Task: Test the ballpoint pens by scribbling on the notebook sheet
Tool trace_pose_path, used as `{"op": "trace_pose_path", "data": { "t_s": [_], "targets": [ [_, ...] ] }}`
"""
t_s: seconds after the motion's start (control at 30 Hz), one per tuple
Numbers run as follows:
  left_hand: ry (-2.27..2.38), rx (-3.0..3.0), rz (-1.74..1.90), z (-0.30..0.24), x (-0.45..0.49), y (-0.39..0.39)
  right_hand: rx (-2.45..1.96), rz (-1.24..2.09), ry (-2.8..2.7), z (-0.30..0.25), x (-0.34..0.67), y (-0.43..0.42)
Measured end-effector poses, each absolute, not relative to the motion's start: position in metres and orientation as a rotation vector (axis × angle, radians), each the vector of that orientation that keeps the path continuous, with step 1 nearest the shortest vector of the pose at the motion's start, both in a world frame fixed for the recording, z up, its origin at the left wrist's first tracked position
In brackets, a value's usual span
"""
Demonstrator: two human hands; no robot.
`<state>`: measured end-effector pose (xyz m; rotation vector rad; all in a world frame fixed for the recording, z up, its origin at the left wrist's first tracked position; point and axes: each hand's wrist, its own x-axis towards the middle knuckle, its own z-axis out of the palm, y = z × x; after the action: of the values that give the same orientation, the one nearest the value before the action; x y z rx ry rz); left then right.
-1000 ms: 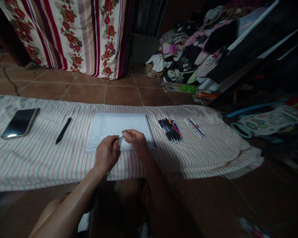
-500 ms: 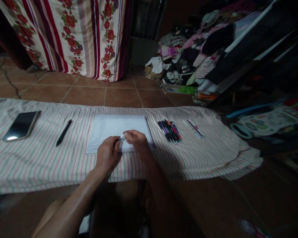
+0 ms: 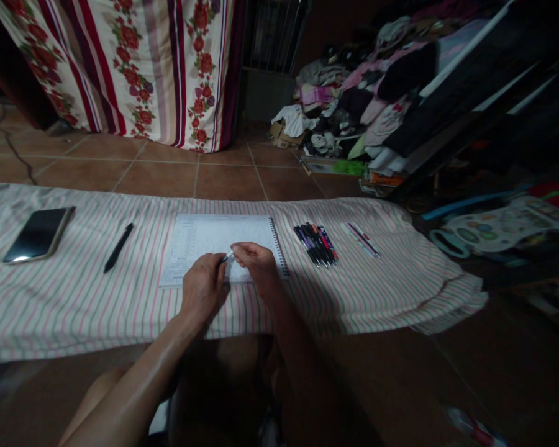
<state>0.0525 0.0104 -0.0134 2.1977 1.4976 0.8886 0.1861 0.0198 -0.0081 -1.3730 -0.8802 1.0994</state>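
My left hand is closed round the dark barrel of a pen, just above the near edge of a spiral notebook. My right hand pinches the pen's pale tip end, so both hands meet on the same pen. The notebook lies open on a striped cloth with faint writing on its page. Whether the tip piece is a cap, I cannot make out.
A black pen and a phone lie left of the notebook. A bunch of several pens and two more pens lie to its right. Tiled floor, a floral cloth and a clothes pile are beyond.
Both hands stay joined on the pen over the notebook's near edge. Only the head camera has shifted slightly.
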Motion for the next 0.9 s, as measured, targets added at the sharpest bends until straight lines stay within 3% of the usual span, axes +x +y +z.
{"op": "trace_pose_path", "data": {
  "t_s": [0.2,0.43,0.7,0.9],
  "targets": [
    [1.353,1.612,1.025,-0.016,0.053,0.016,-1.281,1.194,-0.872,-0.008,0.184,0.02],
    [1.09,0.851,1.063,-0.004,0.059,0.016,-1.384,0.824,-1.159,-0.017,0.18,0.016],
    [0.985,0.412,1.159,0.007,0.054,0.025,-1.373,0.676,-1.568,-0.01,0.184,0.007],
    [0.957,0.17,1.254,0.006,0.045,0.038,-1.223,1.008,-1.565,-0.008,0.188,0.004]
  ]
}}
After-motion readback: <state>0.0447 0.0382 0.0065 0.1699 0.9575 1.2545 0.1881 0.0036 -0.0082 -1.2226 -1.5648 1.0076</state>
